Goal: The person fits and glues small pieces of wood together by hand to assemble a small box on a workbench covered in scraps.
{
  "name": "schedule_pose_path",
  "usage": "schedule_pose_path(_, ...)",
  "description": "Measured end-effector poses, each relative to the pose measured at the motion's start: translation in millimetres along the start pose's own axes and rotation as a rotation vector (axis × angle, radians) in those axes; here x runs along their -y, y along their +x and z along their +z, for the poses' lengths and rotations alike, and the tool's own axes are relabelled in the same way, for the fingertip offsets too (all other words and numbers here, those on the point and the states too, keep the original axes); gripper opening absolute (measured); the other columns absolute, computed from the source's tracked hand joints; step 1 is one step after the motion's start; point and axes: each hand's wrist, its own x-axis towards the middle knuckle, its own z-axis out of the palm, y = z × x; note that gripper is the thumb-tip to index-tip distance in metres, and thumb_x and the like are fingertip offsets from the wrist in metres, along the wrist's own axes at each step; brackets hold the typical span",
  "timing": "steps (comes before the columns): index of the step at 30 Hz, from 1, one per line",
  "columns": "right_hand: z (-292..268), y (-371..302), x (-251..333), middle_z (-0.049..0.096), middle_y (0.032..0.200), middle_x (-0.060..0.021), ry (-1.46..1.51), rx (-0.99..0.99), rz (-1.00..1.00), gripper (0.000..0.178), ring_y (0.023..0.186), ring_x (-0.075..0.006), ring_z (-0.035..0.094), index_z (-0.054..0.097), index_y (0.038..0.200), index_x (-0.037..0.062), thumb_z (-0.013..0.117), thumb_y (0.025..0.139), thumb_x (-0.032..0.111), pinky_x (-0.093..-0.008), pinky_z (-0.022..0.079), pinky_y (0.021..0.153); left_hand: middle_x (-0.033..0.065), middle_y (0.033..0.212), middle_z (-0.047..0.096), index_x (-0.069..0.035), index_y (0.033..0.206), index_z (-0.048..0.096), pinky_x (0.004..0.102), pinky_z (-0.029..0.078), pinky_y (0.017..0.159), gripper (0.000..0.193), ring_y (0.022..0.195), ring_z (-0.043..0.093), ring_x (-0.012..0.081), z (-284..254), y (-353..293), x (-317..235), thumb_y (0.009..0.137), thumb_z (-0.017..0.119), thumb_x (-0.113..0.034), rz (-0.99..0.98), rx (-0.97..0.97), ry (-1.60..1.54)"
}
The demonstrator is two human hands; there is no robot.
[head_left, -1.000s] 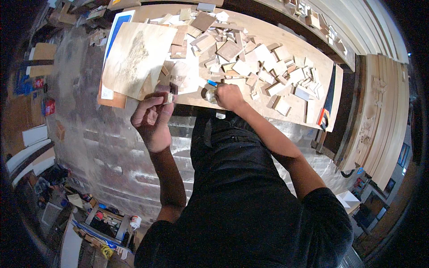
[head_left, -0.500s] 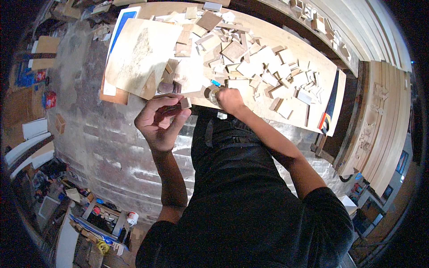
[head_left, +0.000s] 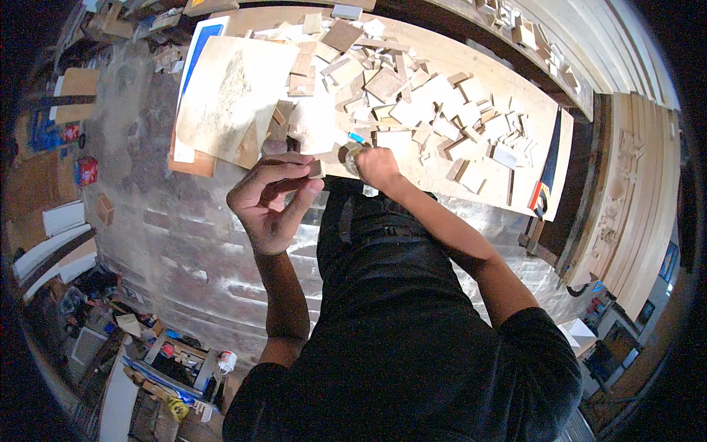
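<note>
My left hand (head_left: pixel 271 200) pinches a small wooden block (head_left: pixel 317 169) between thumb and fingertips, just off the near edge of a workboard (head_left: pixel 434 190). My right hand (head_left: pixel 378 168) is closed in a fist at that same edge. Against its knuckles is a pale, roundish object (head_left: pixel 349 156), partly covered by the hand; whether the fist grips it I cannot make out. A small blue piece (head_left: pixel 356 138) shows just beyond. Loose wood offcuts (head_left: pixel 384 85) lie heaped over the board past both hands.
A plywood sheet (head_left: pixel 236 88) overlaps the board's left end. A handsaw (head_left: pixel 543 184) with a red-and-black handle lies at the right end. Stacked planks (head_left: pixel 626 214) run along the far right. A box of tools (head_left: pixel 177 361) and clutter stand on the lower left.
My left hand, with the wooden block, has shifted slightly right toward my right hand. My right hand stays almost in place. The whole view has turned a little.
</note>
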Motion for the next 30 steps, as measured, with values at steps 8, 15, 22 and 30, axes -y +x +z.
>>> schedule_pose_path(8,-3.2,-9.7,-7.7,0.069,0.072,-0.0157,0.145,-0.231,0.053,0.012,0.066,-0.0296,0.070,0.073,0.080,0.0076,0.067,0.078,0.017,-0.0390,0.056,0.063,0.0141,0.104,0.067,-0.003,0.096,0.066,0.0350,0.055,0.083,0.024,0.092,0.066,0.0215,-0.1,2.3,7.5,0.075,0.077,-0.001,-0.101,-0.050,-0.165)
schedule_pose_path(15,-101.7,-73.6,-15.2,0.072,0.079,-0.0057,1.198,-0.358,0.253,0.014,0.058,-0.0078,0.055,0.076,0.095,0.0037,0.071,0.085,0.012,-0.0258,0.044,0.053,0.0101,0.109,0.064,0.000,0.100,0.068,0.0318,0.055,0.088,0.027,0.100,0.063,0.0172,2.9,6.0,1.0,0.075,0.076,0.009,-0.125,-0.081,-0.316)
schedule_pose_path(22,-204.0,-140.4,12.2,0.073,0.086,-0.0040,1.473,-0.583,0.207,0.013,0.078,-0.0067,0.061,0.075,0.095,0.0000,0.072,0.087,0.010,-0.0233,0.048,0.074,0.0091,0.106,0.065,-0.004,0.095,0.069,0.0307,0.054,0.087,0.027,0.101,0.063,0.0177,31.9,15.2,-2.3,0.073,0.078,0.008,-0.148,0.005,-0.357)
schedule_pose_path(30,-231.7,-162.7,21.3,0.071,0.081,-0.0029,1.457,-0.737,0.078,0.013,0.070,-0.0048,0.055,0.075,0.096,0.0003,0.073,0.085,0.007,-0.0207,0.044,0.063,0.0135,0.106,0.068,-0.004,0.092,0.069,0.0317,0.056,0.086,0.025,0.101,0.065,0.0208,68.2,17.4,-11.8,0.071,0.080,0.006,-0.110,0.121,-0.553)
